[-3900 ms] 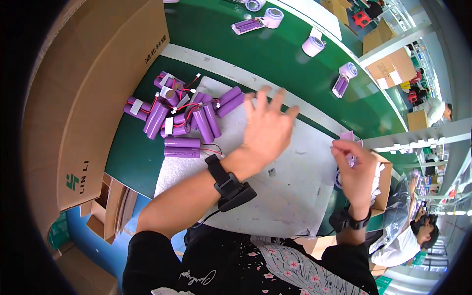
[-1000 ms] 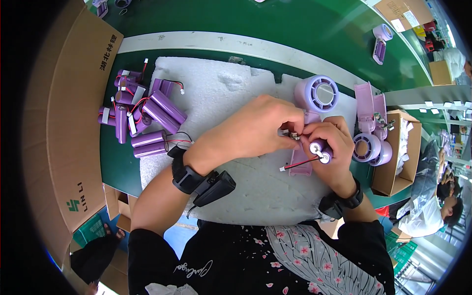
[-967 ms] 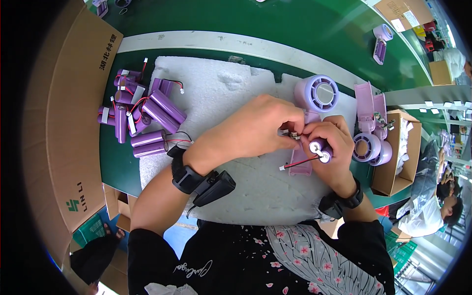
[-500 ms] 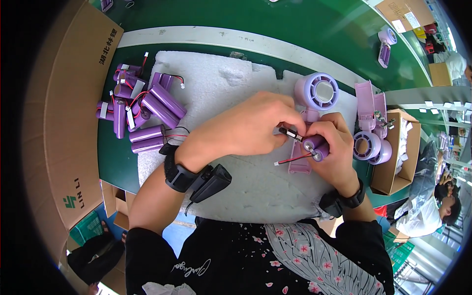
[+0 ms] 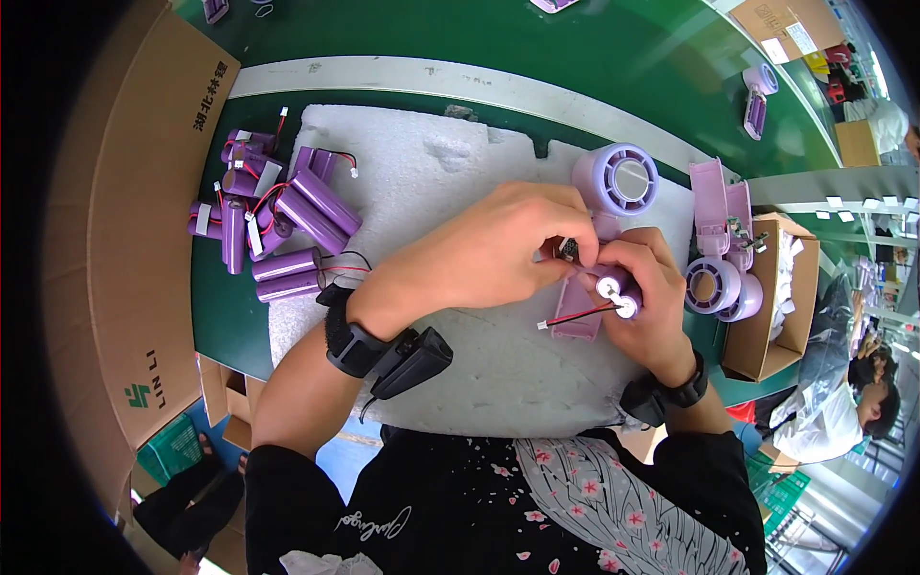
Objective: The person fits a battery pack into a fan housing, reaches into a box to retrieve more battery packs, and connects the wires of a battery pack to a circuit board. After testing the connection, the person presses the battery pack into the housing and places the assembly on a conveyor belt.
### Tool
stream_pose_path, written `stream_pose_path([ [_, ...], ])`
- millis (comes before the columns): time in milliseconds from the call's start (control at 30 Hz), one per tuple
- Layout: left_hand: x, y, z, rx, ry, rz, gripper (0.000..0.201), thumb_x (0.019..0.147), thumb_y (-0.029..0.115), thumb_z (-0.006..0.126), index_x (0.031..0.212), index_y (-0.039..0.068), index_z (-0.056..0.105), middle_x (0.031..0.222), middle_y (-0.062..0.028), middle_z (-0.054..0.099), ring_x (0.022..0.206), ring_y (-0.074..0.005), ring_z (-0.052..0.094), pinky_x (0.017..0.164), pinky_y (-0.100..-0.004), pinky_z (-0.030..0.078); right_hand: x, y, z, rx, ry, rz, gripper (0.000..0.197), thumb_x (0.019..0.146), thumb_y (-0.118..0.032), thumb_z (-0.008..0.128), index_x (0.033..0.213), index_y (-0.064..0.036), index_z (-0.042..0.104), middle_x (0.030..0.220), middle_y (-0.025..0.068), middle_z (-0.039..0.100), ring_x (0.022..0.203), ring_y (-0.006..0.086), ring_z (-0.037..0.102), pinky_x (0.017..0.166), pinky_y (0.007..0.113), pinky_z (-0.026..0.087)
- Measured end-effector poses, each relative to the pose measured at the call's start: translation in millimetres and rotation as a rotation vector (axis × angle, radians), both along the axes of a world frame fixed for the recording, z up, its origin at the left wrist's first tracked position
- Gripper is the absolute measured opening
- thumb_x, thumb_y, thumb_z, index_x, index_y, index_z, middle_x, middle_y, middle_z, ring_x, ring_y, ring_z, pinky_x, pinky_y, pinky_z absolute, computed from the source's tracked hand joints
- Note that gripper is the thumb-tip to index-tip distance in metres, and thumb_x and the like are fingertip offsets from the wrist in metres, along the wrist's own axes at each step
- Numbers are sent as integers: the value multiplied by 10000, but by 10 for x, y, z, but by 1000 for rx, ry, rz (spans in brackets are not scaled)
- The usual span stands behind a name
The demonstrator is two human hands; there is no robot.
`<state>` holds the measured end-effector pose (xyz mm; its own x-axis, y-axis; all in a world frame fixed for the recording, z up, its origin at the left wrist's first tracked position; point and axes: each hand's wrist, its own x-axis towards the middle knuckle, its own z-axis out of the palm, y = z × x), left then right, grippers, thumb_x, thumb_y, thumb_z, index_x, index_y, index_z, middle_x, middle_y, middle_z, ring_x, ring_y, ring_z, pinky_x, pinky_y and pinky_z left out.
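My left hand (image 5: 508, 240) is closed in a pinch on a small dark circuit board (image 5: 568, 250), partly hidden by the fingers. Wrapped in my right hand (image 5: 654, 299) is a pack of two purple cylindrical batteries (image 5: 613, 281), its pale ends facing me. A red and black wire runs left from the pack to a white plug (image 5: 542, 325). Both hands meet over a lilac handheld fan, whose round head (image 5: 628, 179) lies just beyond them. Below the battery pack, the fan's pink-lilac handle shell (image 5: 575, 323) shows in part.
White foam (image 5: 431, 144) lies under the work. Several purple battery packs (image 5: 316, 213) are heaped at left, beside a tall cardboard carton (image 5: 144, 240). To the right are open lilac fan shells (image 5: 711, 211) and a small cardboard box (image 5: 788, 335). Another person (image 5: 824, 417) sits at far right.
The circuit board has turned and sits deeper in my left fingers. My right hand has tilted the battery pack, so its ends face me more. The wire has shifted slightly with it.
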<state>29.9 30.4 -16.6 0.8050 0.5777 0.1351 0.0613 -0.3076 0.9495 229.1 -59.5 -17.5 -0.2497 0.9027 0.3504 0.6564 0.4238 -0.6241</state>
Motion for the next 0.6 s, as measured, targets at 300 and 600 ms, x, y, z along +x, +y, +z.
stream_pose_path([
  [300, -51, 71, 39, -112, 57, -28, 205, 749, -69, 682, 926, 32, 700, 903, -70, 654, 801, -187, 627, 698, -297, 519, 99, -50, -154, 64, 303, -217, 257, 812, 16, 726, 1034, -10, 599, 960, 117, 612, 825, 204, 592, 714, 301, 477],
  [600, -78, 89, 45, -206, 114, -71, 163, 794, -37, 691, 942, 30, 704, 910, -37, 661, 862, -131, 605, 691, -264, 490, 137, -24, -93, 77, 193, -80, 220, 792, -51, 784, 959, -15, 646, 920, 113, 559, 734, 195, 549, 629, 288, 451],
])
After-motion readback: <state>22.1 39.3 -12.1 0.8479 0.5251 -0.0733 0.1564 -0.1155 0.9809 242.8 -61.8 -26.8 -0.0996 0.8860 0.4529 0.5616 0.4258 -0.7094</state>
